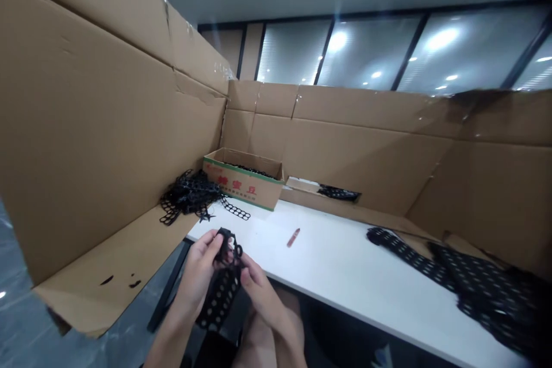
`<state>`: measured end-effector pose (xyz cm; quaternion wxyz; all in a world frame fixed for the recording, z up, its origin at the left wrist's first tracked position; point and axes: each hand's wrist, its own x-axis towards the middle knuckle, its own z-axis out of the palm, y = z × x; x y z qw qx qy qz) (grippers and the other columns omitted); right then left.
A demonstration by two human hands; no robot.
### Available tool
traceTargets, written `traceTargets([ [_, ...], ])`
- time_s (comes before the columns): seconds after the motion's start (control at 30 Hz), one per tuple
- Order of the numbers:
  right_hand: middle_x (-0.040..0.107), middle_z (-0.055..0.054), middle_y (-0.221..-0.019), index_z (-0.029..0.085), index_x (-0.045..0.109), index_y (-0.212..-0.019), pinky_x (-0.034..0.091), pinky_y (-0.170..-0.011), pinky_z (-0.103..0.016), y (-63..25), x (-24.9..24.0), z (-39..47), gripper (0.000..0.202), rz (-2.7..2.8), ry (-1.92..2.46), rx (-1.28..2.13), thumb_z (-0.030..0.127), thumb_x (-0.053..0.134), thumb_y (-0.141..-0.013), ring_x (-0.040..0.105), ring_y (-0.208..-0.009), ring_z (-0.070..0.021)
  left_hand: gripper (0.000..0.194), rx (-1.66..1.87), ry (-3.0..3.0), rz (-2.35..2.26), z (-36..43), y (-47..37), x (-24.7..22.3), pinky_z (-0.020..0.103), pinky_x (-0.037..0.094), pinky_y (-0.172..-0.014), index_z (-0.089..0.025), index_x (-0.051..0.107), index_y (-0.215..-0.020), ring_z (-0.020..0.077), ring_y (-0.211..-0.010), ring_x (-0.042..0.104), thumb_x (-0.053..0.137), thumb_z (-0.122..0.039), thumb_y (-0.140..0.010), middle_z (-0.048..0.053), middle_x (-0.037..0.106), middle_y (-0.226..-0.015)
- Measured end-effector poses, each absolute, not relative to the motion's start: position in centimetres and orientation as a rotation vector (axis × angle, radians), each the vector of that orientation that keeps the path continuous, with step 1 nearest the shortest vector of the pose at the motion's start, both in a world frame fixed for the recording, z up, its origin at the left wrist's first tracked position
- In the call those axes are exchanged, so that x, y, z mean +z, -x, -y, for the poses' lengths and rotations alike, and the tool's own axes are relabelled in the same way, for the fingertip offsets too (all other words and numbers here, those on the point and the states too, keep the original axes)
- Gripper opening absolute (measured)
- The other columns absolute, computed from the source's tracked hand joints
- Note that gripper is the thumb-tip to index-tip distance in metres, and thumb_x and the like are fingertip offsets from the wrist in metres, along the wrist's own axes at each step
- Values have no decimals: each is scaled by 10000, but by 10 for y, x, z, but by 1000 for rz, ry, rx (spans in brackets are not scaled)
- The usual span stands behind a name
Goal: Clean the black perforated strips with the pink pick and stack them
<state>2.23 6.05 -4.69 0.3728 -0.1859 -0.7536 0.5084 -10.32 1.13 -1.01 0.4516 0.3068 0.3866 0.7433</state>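
My left hand (208, 256) is closed on a black perforated strip (219, 296), thumb on top of its bunched upper end. The strip has rows of round holes and hangs below the table's front edge. My right hand (255, 279) pinches the strip's other side, close to a small black loop. Just beyond my hands, a length of black ring-patterned webbing (235, 208) and a small star-shaped black scrap (207, 217) lie at the table's left end.
A tangled black pile (190, 192) rests on the cardboard at left, beside an open carton (241, 184) of black pieces. A reddish cutter-like tool (294, 237) lies on the white table (328, 253). More dotted black strips (483, 282) are heaped at right. Cardboard walls (366, 138) surround the table.
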Motion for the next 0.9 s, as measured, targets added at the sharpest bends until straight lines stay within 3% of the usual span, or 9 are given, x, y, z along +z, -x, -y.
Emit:
traceTargets([
  [0.1,575,-33,-782,197,544,-1005,447,-747,-319,-40,-49,-62,549,1816,402,1485,691,449,-782,550,-736,-176,328,1735,-861,-891,-10,103,-10,195,471,-538,-126,578,-831,98,-588,559,710,-399,-707,6,599,-695],
  [0.23,549,-25,-840,197,483,-880,419,-751,-284,-57,-23,-59,409,1838,511,1393,601,495,-817,515,-781,-157,355,1483,-977,-747,-13,107,-13,220,494,-558,-131,563,-833,120,-597,593,758,-375,-665,11,589,-670],
  [0.4,583,-5,-725,201,447,-825,410,-727,-292,-60,8,-48,313,2056,654,1181,510,453,-874,513,-715,-154,430,1288,-948,-585,-15,104,-20,194,421,-459,-129,595,-760,92,-467,538,834,-404,-532,-12,544,-606],
  [0.53,597,-1,-714,201,475,-800,404,-680,-280,-64,16,-46,274,2095,732,940,468,510,-849,519,-702,-156,392,1320,-860,-657,-13,97,-22,240,465,-546,-134,626,-730,125,-537,561,780,-468,-597,22,586,-613],
  [0.63,602,-1,-688,206,496,-870,410,-730,-303,-69,16,-45,239,2163,711,868,440,451,-890,538,-732,-170,397,1291,-992,-742,-11,96,-20,277,475,-608,-127,642,-777,160,-573,590,727,-496,-658,59,636,-651],
  [0.77,565,-96,-1059,191,475,-1092,362,-885,-354,-71,12,-40,309,2030,788,470,430,370,-925,493,-1008,-208,353,1288,-1268,-899,-11,94,-18,267,451,-624,-131,631,-799,158,-586,580,594,-482,-793,59,639,-648],
  [0.83,548,-110,-1034,178,496,-1013,355,-851,-356,-68,9,-36,326,1956,885,250,450,337,-927,482,-979,-222,354,1349,-1373,-1015,-12,91,-19,239,422,-592,-139,602,-709,133,-558,531,552,-470,-824,27,589,-593],
  [0.9,555,-73,-810,187,498,-806,354,-713,-323,-62,6,-33,382,2018,1019,162,511,328,-913,495,-782,-204,362,1383,-1455,-1095,-12,87,-21,221,394,-558,-147,571,-649,121,-543,482,539,-459,-830,3,535,-562],
])
